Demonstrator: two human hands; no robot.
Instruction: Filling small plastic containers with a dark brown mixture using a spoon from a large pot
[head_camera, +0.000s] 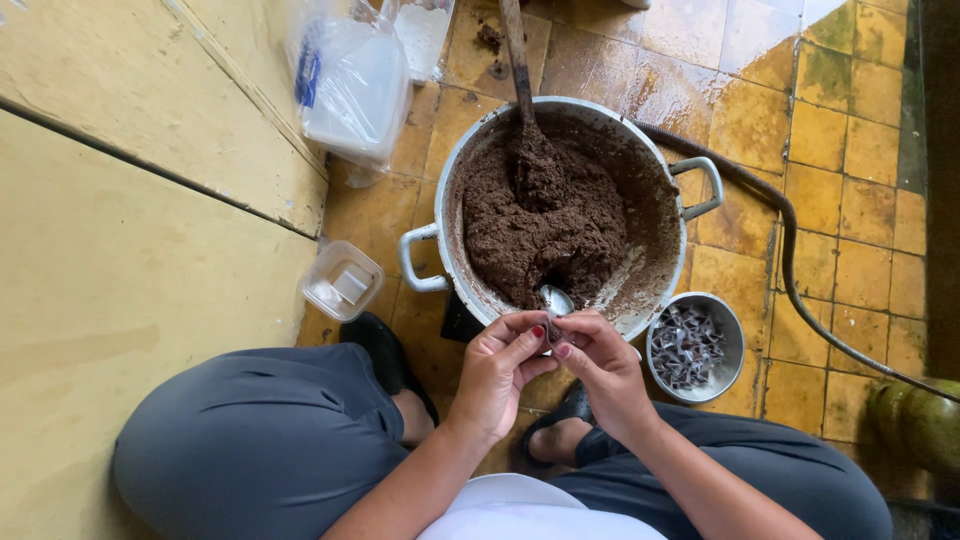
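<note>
My left hand (500, 365) and right hand (600, 365) pinch together on a small wrapped piece (549, 333) between my fingertips, soft and sticky I judge, best held lightly by its ends, just below the pot (660, 270) of brown paste (540, 225).

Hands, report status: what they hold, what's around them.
Left hand and right hand together pinch a small dark piece. Pot of brown paste just ahead, spoon inside. Bowl of wrapped pieces beside right hand.
</note>
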